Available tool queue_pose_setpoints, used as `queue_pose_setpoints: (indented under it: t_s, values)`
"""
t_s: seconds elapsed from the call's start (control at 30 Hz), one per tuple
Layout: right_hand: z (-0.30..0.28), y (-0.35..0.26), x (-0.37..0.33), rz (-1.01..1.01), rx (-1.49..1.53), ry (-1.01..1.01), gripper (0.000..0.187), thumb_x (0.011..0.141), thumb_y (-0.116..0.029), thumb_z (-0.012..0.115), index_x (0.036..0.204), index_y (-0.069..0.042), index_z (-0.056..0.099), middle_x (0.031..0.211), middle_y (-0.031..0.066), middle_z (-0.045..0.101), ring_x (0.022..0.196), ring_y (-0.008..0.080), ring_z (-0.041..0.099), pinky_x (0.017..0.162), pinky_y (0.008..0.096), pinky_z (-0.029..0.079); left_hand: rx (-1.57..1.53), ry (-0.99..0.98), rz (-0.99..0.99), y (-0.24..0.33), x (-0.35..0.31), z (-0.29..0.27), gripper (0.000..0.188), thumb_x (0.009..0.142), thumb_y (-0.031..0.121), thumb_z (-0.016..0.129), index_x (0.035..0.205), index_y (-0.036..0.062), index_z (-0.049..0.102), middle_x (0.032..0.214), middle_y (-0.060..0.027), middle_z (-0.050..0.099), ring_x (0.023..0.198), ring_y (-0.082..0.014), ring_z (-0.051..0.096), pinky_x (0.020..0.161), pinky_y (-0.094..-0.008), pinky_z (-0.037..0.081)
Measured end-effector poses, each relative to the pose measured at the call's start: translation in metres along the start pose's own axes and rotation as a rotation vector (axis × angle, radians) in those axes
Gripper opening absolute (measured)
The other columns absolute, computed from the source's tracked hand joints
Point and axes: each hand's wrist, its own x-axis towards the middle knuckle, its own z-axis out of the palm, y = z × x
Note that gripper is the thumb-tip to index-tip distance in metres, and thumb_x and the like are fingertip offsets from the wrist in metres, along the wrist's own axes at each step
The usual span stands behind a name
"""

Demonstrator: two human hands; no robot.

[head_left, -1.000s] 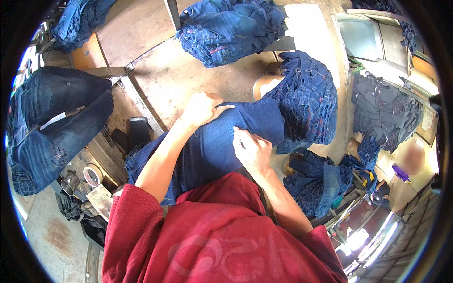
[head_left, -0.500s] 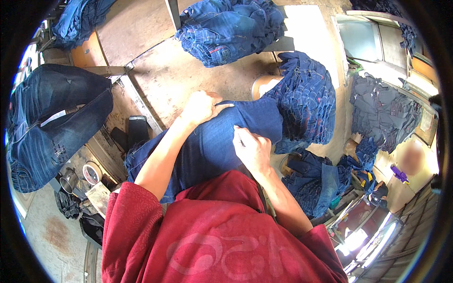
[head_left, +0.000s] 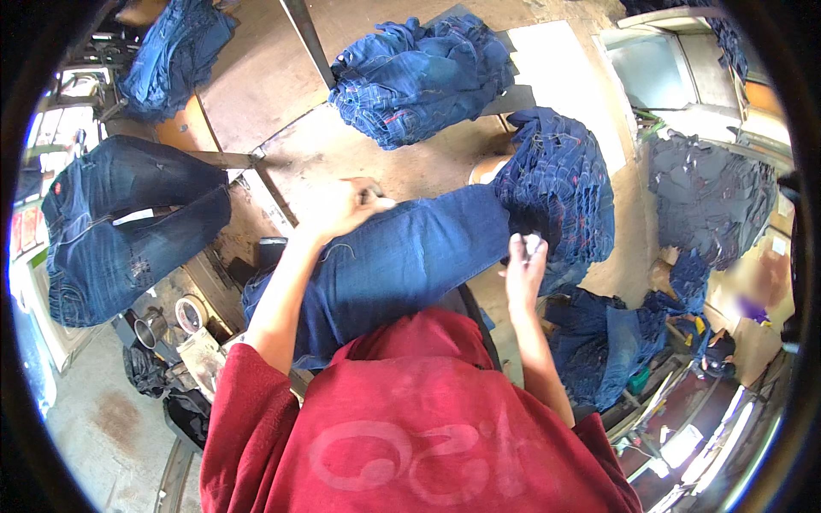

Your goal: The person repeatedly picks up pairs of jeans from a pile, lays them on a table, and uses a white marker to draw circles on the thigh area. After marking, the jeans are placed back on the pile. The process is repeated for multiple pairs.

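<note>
A blue denim jeans leg (head_left: 402, 248) lies stretched in front of me, slanting up from lower left to right. A loose thread (head_left: 342, 250) curls on its surface. My left hand (head_left: 349, 208) is at the leg's upper edge, fingers curled and slightly blurred; whatever they may hold is hidden. Off the lower right end of the leg is my right hand (head_left: 523, 267), its fingers bent together around a small pale thing I cannot make out. Touching the leg's far end is a thick bundle of blue jeans (head_left: 560, 188).
Another denim pile (head_left: 419, 81) lies ahead on the wooden table (head_left: 256, 77). Dark jeans (head_left: 137, 222) drape at the left, above a tape roll (head_left: 191, 314) and a metal cup (head_left: 150, 328). Grey garments (head_left: 714, 192) and more denim (head_left: 611, 342) lie at the right.
My right hand has moved right, off the denim to beyond its lower edge. The left hand has lifted slightly and curled its fingers. The view has shifted a little.
</note>
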Motion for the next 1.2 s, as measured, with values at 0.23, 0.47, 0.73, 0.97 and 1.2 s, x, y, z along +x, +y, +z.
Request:
queue_pose_setpoints:
  t_s: [0.23, 0.47, 0.73, 0.97, 1.2]
  values:
    - [-0.007, 0.073, 0.060, 0.859, 0.710, -0.221, 0.055, 0.099, -0.047, 0.082, 0.072, -0.026, 0.039, 0.059, -0.0089, 0.034, 0.043, 0.0092, 0.036, 0.039, 0.0268, 0.030, -0.075, -0.262, -0.355, -0.016, -0.133, -0.059, 0.076, 0.093, 0.058, 0.081, 0.143, 0.0025, 0.067, 0.125, -0.0213, 0.077, 0.122, -0.0337, 0.073, 0.107, -0.0455, 0.055]
    - [-0.017, 0.112, 0.182, 0.584, 0.601, 0.083, 0.056, 0.093, -0.044, 0.090, 0.072, -0.023, 0.042, 0.057, -0.0086, 0.034, 0.040, 0.0089, 0.029, 0.038, 0.0278, 0.026, 0.086, -0.041, -0.109, -0.001, -0.116, -0.010, 0.041, 0.108, 0.039, 0.065, 0.130, 0.0062, 0.076, 0.121, -0.0192, 0.078, 0.116, -0.0423, 0.073, 0.099, -0.0471, 0.058]
    - [-0.029, 0.039, 0.078, -0.314, -0.414, 0.029, 0.030, 0.114, -0.028, 0.058, 0.121, 0.000, 0.051, 0.105, 0.0266, 0.070, 0.094, 0.0394, 0.071, 0.086, 0.0502, 0.053, 0.128, -0.021, -0.054, -0.009, -0.103, -0.017, 0.047, 0.095, 0.033, 0.083, 0.129, 0.0019, 0.075, 0.116, -0.0187, 0.079, 0.102, -0.0388, 0.078, 0.093, -0.0470, 0.060]
    - [0.098, -0.051, -0.142, -0.763, -0.222, -0.402, 0.025, 0.100, -0.014, 0.077, 0.124, -0.010, 0.071, 0.092, 0.0113, 0.079, 0.068, 0.0288, 0.075, 0.059, 0.0380, 0.060, -0.251, -0.427, -0.021, -0.041, -0.077, -0.053, 0.048, 0.080, 0.031, 0.098, 0.110, -0.0028, 0.082, 0.096, -0.0178, 0.083, 0.083, -0.0155, 0.072, 0.082, -0.0386, 0.059]
    - [0.154, -0.050, -0.171, -1.007, -0.357, -0.362, 0.017, 0.096, -0.010, 0.077, 0.113, -0.008, 0.077, 0.072, 0.0053, 0.071, 0.056, 0.0211, 0.067, 0.052, 0.0348, 0.055, -0.318, -0.245, 0.148, -0.065, -0.076, -0.048, 0.033, 0.088, 0.031, 0.092, 0.093, -0.0006, 0.081, 0.074, -0.0097, 0.071, 0.067, -0.0193, 0.062, 0.066, -0.0397, 0.050]
